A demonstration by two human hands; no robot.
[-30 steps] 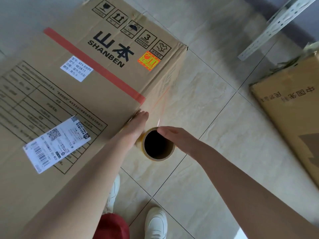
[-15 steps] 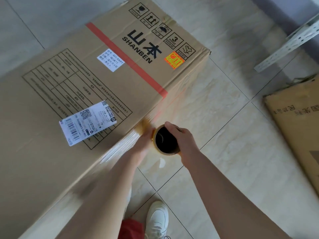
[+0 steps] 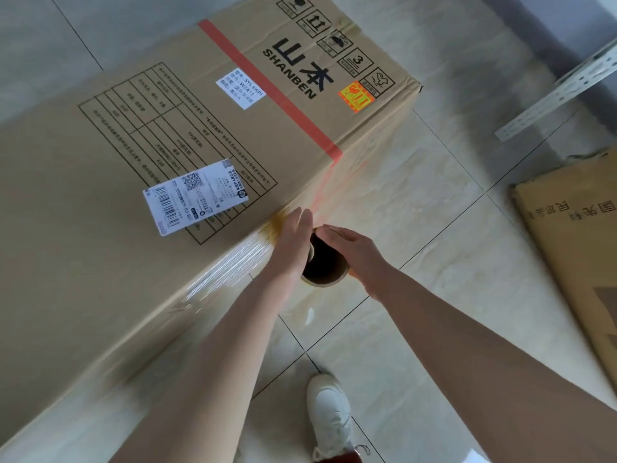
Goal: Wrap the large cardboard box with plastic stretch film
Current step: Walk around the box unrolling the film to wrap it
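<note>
The large cardboard box lies on the tiled floor, with a red tape stripe and a white shipping label on top. Clear stretch film glints in bands along its near top edge and side. The stretch film roll stands upright beside that edge, its dark hollow core facing me. My left hand lies flat against the roll's box side, fingers straight and pointing away from me. My right hand grips the roll from the other side, fingers over its rim.
A second cardboard box lies on the floor at the right. A slotted metal angle bar slants across the upper right. My white shoe stands on the tiles close below the roll.
The roll and both hands have travelled along the box's near side, leaving film over the edge. My left hand has straightened flat against the roll. The view has shifted left.
</note>
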